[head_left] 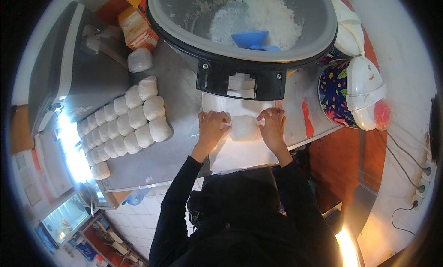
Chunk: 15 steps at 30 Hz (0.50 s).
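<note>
A person in dark sleeves [177, 193] bends over a square of pale dough [245, 128], which lies on a white sheet [240, 155] at the front of a steel table [183, 98], just below the overhanging basin [260, 55]. The left hand [213, 128] pinches the dough's left side between thumb and bent fingers; the right hand [273, 128] pinches the side opposite, a little white stretched toward each grip.

From where I stand, the corners look most at risk: a harder pull from one hand than the other could thin or tear them, or leave the piece lopsided. Should the underside cling to the sheet, lifting might drag both together; the sheet reaches the table's front edge, and whether it hangs past I cannot tell. The basin's black bracket [203, 78] sits near the knuckles, so a quick upward move could knock it and jar the flour [277, 18] and blue scoop [249, 38] inside.

To the left, balls [123, 125] stand in tight rows, many of them touching; softening could fuse neighbors. One ball [100, 170] lies near the table's front edge, where a stray elbow might tip it off.
</note>
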Tool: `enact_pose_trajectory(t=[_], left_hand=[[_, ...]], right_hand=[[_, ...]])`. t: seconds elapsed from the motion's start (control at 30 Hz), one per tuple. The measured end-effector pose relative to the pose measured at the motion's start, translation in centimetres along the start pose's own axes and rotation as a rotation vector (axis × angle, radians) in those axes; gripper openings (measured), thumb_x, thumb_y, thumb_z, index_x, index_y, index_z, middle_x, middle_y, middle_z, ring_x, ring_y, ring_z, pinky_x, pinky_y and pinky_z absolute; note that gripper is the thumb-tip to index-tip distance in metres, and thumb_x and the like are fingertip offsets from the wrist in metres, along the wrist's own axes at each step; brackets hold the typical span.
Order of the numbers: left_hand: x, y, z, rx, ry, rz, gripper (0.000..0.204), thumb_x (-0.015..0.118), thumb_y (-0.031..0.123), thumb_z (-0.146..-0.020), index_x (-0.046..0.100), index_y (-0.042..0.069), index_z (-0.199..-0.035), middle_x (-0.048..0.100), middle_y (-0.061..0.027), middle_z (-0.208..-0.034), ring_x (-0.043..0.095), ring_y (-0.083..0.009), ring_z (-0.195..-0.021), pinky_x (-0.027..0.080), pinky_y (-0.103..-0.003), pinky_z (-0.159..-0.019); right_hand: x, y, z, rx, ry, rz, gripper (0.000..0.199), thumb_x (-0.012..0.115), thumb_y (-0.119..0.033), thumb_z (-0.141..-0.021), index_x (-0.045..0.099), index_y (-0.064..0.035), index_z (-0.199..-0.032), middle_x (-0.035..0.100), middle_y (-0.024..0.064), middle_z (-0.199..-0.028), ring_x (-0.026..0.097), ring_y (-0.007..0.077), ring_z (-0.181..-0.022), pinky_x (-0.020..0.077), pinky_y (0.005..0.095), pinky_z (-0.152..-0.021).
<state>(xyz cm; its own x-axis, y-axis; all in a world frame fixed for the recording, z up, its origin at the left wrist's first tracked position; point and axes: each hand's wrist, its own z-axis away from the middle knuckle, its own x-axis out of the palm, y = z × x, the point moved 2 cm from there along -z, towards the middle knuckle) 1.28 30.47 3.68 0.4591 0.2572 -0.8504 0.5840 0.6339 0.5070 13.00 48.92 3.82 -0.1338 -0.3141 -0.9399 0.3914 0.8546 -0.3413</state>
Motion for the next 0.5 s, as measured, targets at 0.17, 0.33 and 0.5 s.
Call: enact_pose_trajectory(t=[0.17,0.33,0.5], left_hand=[[1.7,0.9,1.9,0.073,0.003,-0.059,0.021,0.067,0.016,-0.073,0.061,0.016,-0.093,0.058,0.0002,-0.100,0.054,-0.0174,-0.100,0.031,-0.045,-0.090],[2.4,0.9,3.5,0.226,0.113,-0.097,0.023,0.063,0.013,-0.074,0.060,0.013,-0.097,0.057,-0.0024,-0.097,0.054,-0.0195,-0.098,0.034,-0.043,-0.089],[1.3,-0.5,3.5,0.375,-0.062,0.048,0.026,0.058,0.012,-0.083,0.060,0.010,-0.108,0.059,-0.0051,-0.106,0.054,-0.0229,-0.103,0.039,-0.036,-0.093]], right_hand=[[0.0,0.0,0.6,0.027,0.016,-0.115,0.031,0.072,-0.002,-0.066,0.063,-0.0154,-0.092,0.063,-0.0018,-0.090,0.050,0.0227,-0.096,0.0336,0.0405,-0.089],[2.5,0.9,4.2,-0.171,0.081,0.059,0.027,0.064,-0.004,-0.073,0.064,-0.0110,-0.098,0.066,-0.0005,-0.101,0.052,0.0224,-0.100,0.0353,0.0399,-0.089],[2.2,2.5,4.7,-0.424,-0.009,-0.113,0.033,0.058,-0.011,-0.080,0.060,-0.0018,-0.111,0.061,0.0076,-0.118,0.052,0.0254,-0.114,0.0427,0.0410,-0.097]])
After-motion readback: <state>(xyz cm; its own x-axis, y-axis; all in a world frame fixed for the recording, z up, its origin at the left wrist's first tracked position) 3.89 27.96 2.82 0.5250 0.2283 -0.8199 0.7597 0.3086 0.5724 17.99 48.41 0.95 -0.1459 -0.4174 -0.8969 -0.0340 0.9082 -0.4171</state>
